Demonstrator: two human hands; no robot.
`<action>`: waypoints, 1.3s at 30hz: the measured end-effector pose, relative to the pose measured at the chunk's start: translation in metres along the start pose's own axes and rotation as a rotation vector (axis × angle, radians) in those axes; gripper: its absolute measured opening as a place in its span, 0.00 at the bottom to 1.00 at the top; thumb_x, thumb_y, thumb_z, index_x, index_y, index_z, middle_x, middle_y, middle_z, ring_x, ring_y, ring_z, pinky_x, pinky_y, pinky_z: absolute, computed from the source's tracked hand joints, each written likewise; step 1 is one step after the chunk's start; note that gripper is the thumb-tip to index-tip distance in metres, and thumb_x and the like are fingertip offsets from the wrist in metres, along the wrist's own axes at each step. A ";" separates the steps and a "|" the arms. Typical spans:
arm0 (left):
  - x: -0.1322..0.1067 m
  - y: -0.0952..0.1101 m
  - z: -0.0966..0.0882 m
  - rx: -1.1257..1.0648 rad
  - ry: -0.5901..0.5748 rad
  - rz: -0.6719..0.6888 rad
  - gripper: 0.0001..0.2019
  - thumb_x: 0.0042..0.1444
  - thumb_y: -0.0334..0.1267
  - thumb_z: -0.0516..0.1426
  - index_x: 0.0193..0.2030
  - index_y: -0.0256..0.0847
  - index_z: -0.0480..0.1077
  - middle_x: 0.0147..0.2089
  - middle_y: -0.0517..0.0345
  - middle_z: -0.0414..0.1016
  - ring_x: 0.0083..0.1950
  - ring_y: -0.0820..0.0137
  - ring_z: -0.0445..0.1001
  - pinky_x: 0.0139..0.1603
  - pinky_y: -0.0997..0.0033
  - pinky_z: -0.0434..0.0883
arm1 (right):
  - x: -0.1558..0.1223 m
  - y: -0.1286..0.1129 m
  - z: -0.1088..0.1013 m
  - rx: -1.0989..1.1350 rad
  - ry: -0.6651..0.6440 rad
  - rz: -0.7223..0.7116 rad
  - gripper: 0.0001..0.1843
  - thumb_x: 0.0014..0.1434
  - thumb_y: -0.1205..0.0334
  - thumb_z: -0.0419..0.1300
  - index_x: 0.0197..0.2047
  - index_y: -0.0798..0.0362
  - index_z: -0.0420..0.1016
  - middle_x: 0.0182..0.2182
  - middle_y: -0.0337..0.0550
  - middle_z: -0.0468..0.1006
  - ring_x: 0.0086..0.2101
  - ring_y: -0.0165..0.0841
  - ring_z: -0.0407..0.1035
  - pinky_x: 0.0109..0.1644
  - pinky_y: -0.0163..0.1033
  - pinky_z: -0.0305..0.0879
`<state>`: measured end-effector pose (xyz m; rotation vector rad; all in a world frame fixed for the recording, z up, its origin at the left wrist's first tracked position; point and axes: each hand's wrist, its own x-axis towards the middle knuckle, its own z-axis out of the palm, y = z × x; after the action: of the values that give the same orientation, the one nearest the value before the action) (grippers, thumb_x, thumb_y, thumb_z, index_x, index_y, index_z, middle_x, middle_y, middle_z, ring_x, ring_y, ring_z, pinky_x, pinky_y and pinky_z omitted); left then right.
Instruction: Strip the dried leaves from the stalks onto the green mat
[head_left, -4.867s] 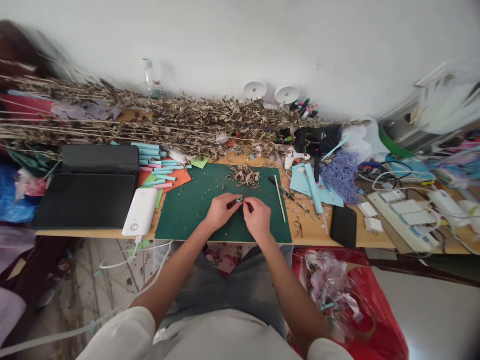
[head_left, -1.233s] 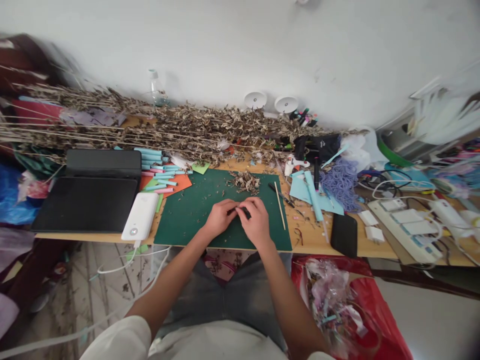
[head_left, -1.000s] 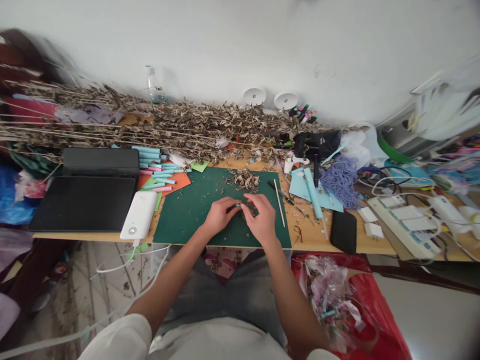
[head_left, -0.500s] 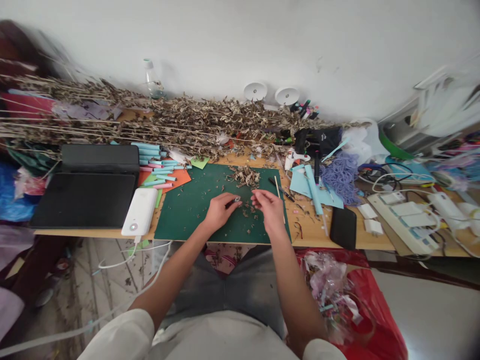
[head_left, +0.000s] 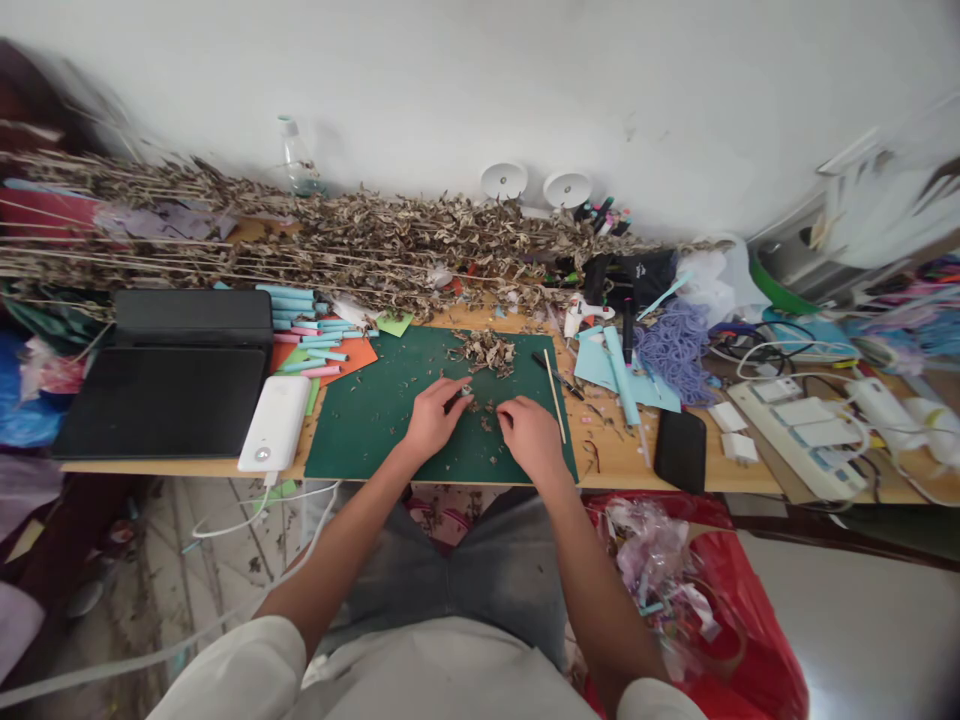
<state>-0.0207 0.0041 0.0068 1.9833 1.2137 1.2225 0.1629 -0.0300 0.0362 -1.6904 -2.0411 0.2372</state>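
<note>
Over the green mat [head_left: 367, 430], my left hand [head_left: 436, 416] pinches a small pale, shiny object [head_left: 466, 391] between thumb and forefinger; its kind is too small to tell. My right hand [head_left: 531, 436] is low over the mat, fingers curled and pressed together beside scattered crumbs of dried leaf [head_left: 486, 424]. Whatever its fingertips may hold is hidden. Just beyond both hands lies a small heap of dried leaves [head_left: 487, 352]. A thin pale stick [head_left: 555, 396] rests along the mat's right side, close to a black pen [head_left: 559, 377].
Long dried plant stems [head_left: 390, 240] line the wall side. At left are a black tablet case [head_left: 161, 400], a white power bank [head_left: 276, 422] and rolled paper tubes [head_left: 322, 345]. To the right are a glue gun [head_left: 581, 315], purple yarn [head_left: 675, 345], a black phone [head_left: 680, 450] and a power strip [head_left: 799, 440].
My right hand has turned and lowered toward the mat, its fingers curling closed. The left hand keeps its pinch on the small object. The whole view has shifted slightly.
</note>
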 end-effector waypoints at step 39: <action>0.000 -0.003 0.000 -0.043 -0.040 0.033 0.05 0.57 0.32 0.57 0.39 0.39 0.75 0.37 0.54 0.75 0.36 0.72 0.72 0.37 0.73 0.69 | 0.014 -0.039 0.021 0.433 0.232 -0.026 0.08 0.62 0.60 0.57 0.40 0.51 0.76 0.35 0.44 0.76 0.37 0.34 0.71 0.44 0.38 0.68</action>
<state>-0.0223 0.0052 0.0046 1.9941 1.1305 1.2083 0.1172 -0.0218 0.0380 -1.3543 -1.6927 0.4194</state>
